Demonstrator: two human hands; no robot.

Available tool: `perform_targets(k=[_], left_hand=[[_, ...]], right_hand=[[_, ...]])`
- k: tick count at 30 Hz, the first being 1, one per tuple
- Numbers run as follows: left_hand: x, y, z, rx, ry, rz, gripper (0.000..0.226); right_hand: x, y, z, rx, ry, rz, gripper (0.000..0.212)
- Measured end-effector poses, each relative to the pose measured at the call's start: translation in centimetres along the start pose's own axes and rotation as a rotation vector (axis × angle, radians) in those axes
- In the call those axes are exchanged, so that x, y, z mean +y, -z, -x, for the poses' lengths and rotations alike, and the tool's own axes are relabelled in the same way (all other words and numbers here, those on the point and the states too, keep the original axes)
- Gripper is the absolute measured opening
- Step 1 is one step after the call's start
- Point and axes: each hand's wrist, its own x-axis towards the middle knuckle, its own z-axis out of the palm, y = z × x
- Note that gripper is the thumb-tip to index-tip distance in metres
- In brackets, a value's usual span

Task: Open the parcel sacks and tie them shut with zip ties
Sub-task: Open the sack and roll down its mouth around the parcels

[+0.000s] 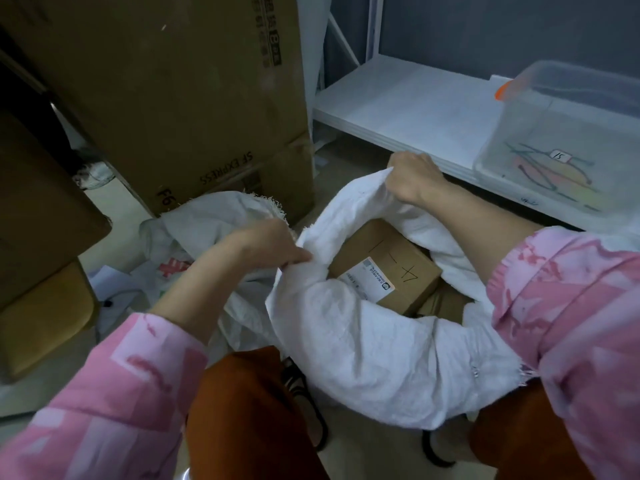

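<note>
- The white parcel sack (pixel 363 348) stands on the floor between the person's knees, mouth wide open over a labelled cardboard box (pixel 388 271); no zip tie is on it, so tying appears still to come.
- Left hand (pixel 273 251) pinches the near-left rim.
- Right hand (pixel 412 178) clutches the far rim, fingers curled.
- A second sack (pixel 207 216) lies just left.

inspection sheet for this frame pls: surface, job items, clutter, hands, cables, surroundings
Surface: pale floor.
Job's things: white sack open, parcel inside; zip ties not clearly seen.
Clutter: second sack crumpled at left; papers on floor.
Hands: left hand and right hand each grip the sack rim.
Cables: nothing seen.
Surroundings: big cartons at left; white shelf holding a clear bin.
</note>
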Motion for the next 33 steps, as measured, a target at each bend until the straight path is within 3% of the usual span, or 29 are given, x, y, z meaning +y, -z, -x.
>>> perform_targets(k=[2,5,8,10,12,15,17,19,21,24,25,28,30,31,33], left_hand=[[0.3,0.2,0.8,-0.096,-0.029,0.148,0.035],[-0.2,-0.4,0.2,-0.099,0.115,0.669,0.030],[0.0,-1.4,-0.6,-0.004,0.243,0.985,0.027],[0.6,-1.8,-0.7,0.017,0.275,1.084,0.031],[1.0,-2.0,-0.9,0.005,0.297,1.247,0.035],[1.0,-1.9,-1.0,0.025,0.336,1.572,0.031],[0.5,-2.2,-0.7,0.126,0.366,1.732,0.028],[-0.2,-2.8,-0.5,0.234,0.389,1.798,0.028],[-0.7,-3.3,-0.5,0.242,0.425,1.869,0.028],[-0.4,-3.2,0.4,0.029,0.543,1.963,0.033],[0.3,-3.2,1.1,-0.072,0.533,1.944,0.031],[2.9,-3.9,3.6,-0.312,0.383,1.864,0.022],[3.6,-4.1,4.0,-0.309,0.396,1.854,0.030],[3.4,-4.2,4.1,-0.321,0.436,1.886,0.035],[2.7,-4.5,4.1,-0.367,0.490,1.965,0.039]], right_hand=[[-0.3,0.5,0.3,0.013,0.004,-0.017,0.032],[-2.1,1.7,2.9,0.063,0.164,-0.062,0.035],[-4.1,2.5,8.6,-0.245,0.346,-0.007,0.032],[-4.9,1.8,12.1,-0.370,0.394,0.143,0.043],[-4.9,0.2,13.6,-0.368,0.392,0.270,0.048],[-4.3,-2.1,13.7,-0.308,0.349,0.338,0.022],[-3.9,-2.4,14.0,-0.201,0.348,0.421,0.017],[-3.7,-2.2,14.2,-0.087,0.396,0.525,0.020],[-3.9,-1.8,14.4,0.025,0.477,0.606,0.017],[-4.4,-1.2,14.7,0.204,0.522,0.664,0.013],[-4.3,-1.7,14.7,0.159,0.511,0.683,0.015],[-4.3,-2.5,15.3,0.242,0.507,0.684,0.024],[-4.5,-3.1,16.2,0.216,0.618,0.636,0.031],[-4.3,-3.4,16.3,0.119,0.649,0.564,0.029],[-3.7,-2.9,16.2,-0.082,0.471,0.351,0.023]])
